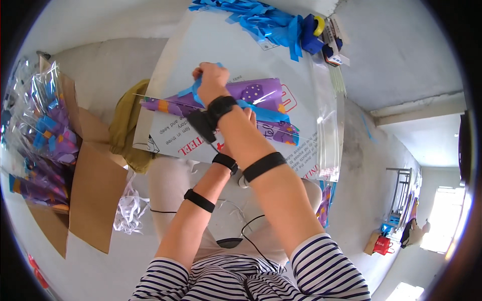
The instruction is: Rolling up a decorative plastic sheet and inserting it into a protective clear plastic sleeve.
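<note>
A purple patterned bundle [271, 90], tapering toward the left, lies on the board-topped table [175, 70]. Round it runs a blue strip [271, 113], its other end up in my right hand [213, 79]. That hand is closed on the strip above the bundle's narrower part. My right forearm crosses over the left one. Beneath it, my left hand [250, 116] grips the bundle near its middle; only some fingertips show, the rest being hidden by the right forearm.
At the far edge lies a pile of blue strips [266, 22], beside a blue tape dispenser [312, 37]. Clear plastic sleeves [329, 120] hang along the right edge. On the left, a cardboard box [98, 195] holds wrapped purple bundles, near an olive cloth [125, 120] and white strips [131, 208].
</note>
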Motion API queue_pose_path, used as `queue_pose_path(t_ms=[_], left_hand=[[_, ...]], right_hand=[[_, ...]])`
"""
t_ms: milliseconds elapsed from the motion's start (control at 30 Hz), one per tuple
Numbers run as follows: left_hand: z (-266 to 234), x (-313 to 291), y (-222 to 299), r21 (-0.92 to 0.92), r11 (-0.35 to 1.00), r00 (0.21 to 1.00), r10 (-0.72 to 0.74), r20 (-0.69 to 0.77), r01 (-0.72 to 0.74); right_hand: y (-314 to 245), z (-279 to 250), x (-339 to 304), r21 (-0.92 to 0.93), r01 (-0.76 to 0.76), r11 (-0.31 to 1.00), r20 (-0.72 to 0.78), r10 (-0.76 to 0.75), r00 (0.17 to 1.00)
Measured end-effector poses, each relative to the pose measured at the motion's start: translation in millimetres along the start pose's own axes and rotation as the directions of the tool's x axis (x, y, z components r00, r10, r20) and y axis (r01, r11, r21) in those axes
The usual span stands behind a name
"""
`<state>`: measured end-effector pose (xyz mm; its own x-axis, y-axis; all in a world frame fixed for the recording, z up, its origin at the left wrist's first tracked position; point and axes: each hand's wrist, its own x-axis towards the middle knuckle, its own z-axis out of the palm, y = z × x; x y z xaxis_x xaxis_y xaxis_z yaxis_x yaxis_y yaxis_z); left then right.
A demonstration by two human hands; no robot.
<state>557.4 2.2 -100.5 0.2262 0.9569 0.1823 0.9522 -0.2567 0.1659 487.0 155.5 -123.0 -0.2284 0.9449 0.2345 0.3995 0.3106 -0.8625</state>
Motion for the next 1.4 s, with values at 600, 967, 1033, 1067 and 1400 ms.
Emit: queue_pose_path(t_ms=[600,967,1033,1067,1400], left_hand=[[-16,-11,-13,-0.165,0.985,0.998,-0.061,-0.023,0.056],[-10,-11,-14,-0.196,0.98,0.996,-0.059,-0.07,0.044],[-12,-13,-16,-0.19,0.981,0.994,-0.052,-0.1,0.033],[-13,-13,-17,-0.189,0.981,0.994,-0.055,-0.098,0.036],[-11,-12,-15,-0.195,0.979,0.998,-0.058,-0.023,0.052]], right_hand=[[19,-190,-97,-0.828,0.119,0.548,-0.031,-0.257,0.966],[-3,-189,-72,-0.622,0.728,0.287,0.627,-0.373,0.684],[-7,-188,-75,-0.58,0.674,0.457,0.531,-0.416,0.739],[-7,-185,-77,-0.577,0.675,0.459,0.532,-0.416,0.737],[17,-167,-85,-0.665,0.615,0.424,0.535,-0.304,0.788]])
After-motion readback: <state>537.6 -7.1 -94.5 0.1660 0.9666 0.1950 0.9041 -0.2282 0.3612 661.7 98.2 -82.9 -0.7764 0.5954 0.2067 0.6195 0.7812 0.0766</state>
